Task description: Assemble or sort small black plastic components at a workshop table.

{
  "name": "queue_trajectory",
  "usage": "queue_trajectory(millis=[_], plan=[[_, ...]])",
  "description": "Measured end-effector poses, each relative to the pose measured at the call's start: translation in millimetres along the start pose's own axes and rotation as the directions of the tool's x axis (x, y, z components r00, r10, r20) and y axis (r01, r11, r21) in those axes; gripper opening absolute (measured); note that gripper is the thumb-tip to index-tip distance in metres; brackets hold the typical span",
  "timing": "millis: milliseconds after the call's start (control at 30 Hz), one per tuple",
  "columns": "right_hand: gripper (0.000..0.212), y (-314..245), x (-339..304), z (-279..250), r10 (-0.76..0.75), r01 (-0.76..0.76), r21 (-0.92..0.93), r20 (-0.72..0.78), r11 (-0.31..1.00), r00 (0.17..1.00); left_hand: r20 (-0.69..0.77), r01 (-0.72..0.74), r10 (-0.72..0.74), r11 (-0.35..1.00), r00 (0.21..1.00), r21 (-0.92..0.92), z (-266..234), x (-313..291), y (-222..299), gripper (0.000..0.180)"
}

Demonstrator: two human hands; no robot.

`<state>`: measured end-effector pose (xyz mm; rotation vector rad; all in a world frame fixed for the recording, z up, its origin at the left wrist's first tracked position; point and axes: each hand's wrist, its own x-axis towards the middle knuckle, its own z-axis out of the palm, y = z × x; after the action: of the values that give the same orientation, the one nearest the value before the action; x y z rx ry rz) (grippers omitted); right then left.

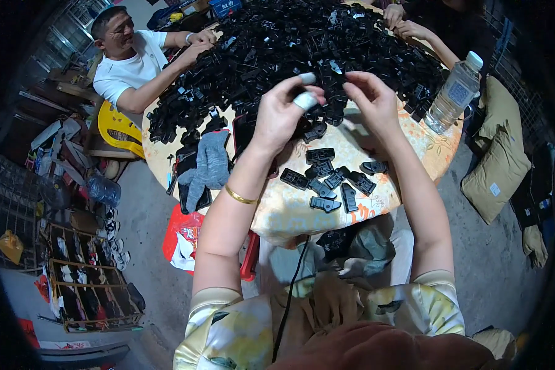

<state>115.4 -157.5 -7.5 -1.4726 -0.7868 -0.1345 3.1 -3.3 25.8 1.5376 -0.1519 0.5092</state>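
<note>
A big heap of small black plastic clip-like parts (252, 68) covers most of the round table. At its near edge my left hand (283, 111) hovers with curved fingers apart. White covers wrap its thumb and index fingertip, and I see nothing held between them. Facing it from the right, my right hand (376, 105) has thumb and forefinger parted, with nothing visible in the gap. A pale shiny piece (335, 66) lies on the heap between the hands. Closer to me, several black clips (336, 179) are grouped on the patterned tablecloth (289, 216) between my forearms.
A grey glove (208, 166) lies by my left forearm. A clear bottle (455, 92) stands at the table's right edge. Across the table, a person in a white shirt (138, 65) and another person's hands (407, 24) work at the heap. A yellow chair (117, 131) is left.
</note>
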Motion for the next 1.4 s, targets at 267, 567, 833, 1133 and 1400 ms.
queue_trajectory(millis=[267,567,833,1133,1400], plan=[[0.013,11.2,-1.8,-3.0,-0.142,0.278,-0.452,0.312,0.847,0.940,0.656,-0.417,-0.053,0.733,0.752,0.537,11.9,-21.9,-3.5,0.033],[0.028,8.7,-7.0,-8.8,-0.059,0.366,-0.578,0.480,0.729,0.875,0.282,-0.247,-0.102,0.265,0.954,0.932,-4.1,-18.6,-18.9,0.022],[0.031,0.8,-7.6,-8.1,0.039,0.343,-0.663,0.490,0.666,0.871,0.394,-0.298,-0.101,0.492,0.914,0.818,12.4,-26.8,-3.9,0.018],[0.027,10.0,-6.6,-10.4,-0.018,0.386,-0.568,0.546,0.727,0.837,0.398,-0.103,-0.200,0.777,0.895,0.621,10.0,-21.1,2.3,0.026],[0.027,-1.6,-5.2,-2.7,0.145,0.275,-0.588,0.566,0.761,0.812,0.155,-0.107,-0.169,0.262,0.973,0.959,-20.4,-11.4,-24.7,0.026]])
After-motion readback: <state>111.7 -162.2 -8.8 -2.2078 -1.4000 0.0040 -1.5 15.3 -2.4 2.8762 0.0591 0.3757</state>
